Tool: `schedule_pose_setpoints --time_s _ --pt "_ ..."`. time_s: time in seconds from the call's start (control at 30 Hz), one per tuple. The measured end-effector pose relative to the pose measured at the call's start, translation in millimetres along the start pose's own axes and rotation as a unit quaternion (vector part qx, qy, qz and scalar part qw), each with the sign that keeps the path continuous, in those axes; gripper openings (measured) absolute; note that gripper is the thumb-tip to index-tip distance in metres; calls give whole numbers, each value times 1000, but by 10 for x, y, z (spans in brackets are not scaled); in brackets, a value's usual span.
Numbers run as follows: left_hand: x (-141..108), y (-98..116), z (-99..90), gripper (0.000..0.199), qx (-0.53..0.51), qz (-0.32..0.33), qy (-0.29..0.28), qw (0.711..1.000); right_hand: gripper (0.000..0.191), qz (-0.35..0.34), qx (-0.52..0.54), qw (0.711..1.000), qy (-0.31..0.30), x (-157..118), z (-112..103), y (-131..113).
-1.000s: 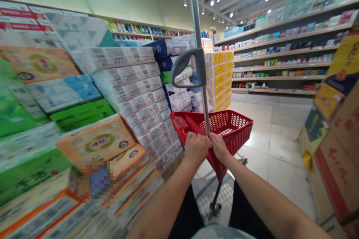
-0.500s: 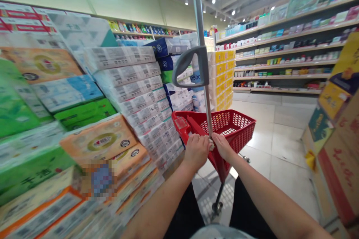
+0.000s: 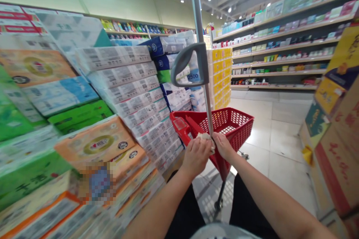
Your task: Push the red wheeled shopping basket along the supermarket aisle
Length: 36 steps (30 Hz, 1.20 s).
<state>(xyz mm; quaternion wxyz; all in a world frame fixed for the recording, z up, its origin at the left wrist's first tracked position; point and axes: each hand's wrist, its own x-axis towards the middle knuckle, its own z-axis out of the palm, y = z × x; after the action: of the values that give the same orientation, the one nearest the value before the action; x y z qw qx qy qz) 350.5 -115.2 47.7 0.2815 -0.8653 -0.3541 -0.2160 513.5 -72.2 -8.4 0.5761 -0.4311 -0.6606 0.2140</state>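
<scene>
In the head view, my left hand (image 3: 197, 155) is closed on a crumpled off-white cloth (image 3: 204, 137), which bulges above and beside the fingers at the near end of a red shopping cart (image 3: 238, 134). Close to its right, my right hand (image 3: 223, 146) is closed at the lower end of a metal pole (image 3: 206, 101); its fingertips are partly hidden. The pole rises from the cart and carries a grey loop handle (image 3: 206, 65). My hands cover part of the cart's near edge.
Stacked tissue packs (image 3: 126, 82) crowd the left, with orange packs (image 3: 98, 142) nearest. Cardboard boxes (image 3: 336, 157) line the right side. Pale floor tiles (image 3: 283, 130) run between them toward shelves of small goods (image 3: 280, 59) at the back.
My left hand has shifted slightly down and left, and more of the cloth now shows above its fingers. The right hand stays at the pole. The view has turned slightly.
</scene>
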Motion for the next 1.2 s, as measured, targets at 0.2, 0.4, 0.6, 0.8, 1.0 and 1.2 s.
schedule_pose_setpoints --time_s 0.2,0.4,0.6,0.8,1.0,1.2 --pt "242 -93 -80 51 -35 -105 -111 988 49 -18 -3 1000 -11 -3 -9 19" --pt "-23 -30 72 36 -1 62 40 997 53 -10 -33 999 26 -36 -58 35" --pt "359 -146 -111 52 -48 -118 -166 978 54 -18 -48 999 13 -67 -60 28" --pt "190 -5 -20 36 -53 -30 -85 994 56 -15 -69 997 44 -149 -108 10" --pt "-246 123 228 45 -25 51 106 993 60 -13 -70 996 47 -134 -204 31" --pt "64 22 -74 36 -100 -101 33 989 61 1 -60 998 33 -57 -169 44"
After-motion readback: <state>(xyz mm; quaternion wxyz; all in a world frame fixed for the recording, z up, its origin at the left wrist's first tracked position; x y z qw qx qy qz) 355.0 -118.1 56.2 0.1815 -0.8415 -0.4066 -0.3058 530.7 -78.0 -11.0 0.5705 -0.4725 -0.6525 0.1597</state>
